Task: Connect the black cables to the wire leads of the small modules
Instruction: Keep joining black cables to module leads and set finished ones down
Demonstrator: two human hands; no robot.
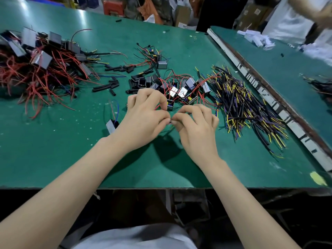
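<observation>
Joining thin wire ends: left hand (143,112) and right hand (195,121) fingers curled, pinching them above green worktop (53,159). Next, probably twist tight.

Table (53,159): module heap (36,65) far left; loose modules (181,88) centre (behind both hands); cable bundle (246,108) right; one module (111,125) left of hands

Green table (53,150), red leads (45,78), black cables (248,112) tipped yellow and, it seems, purple.
</observation>
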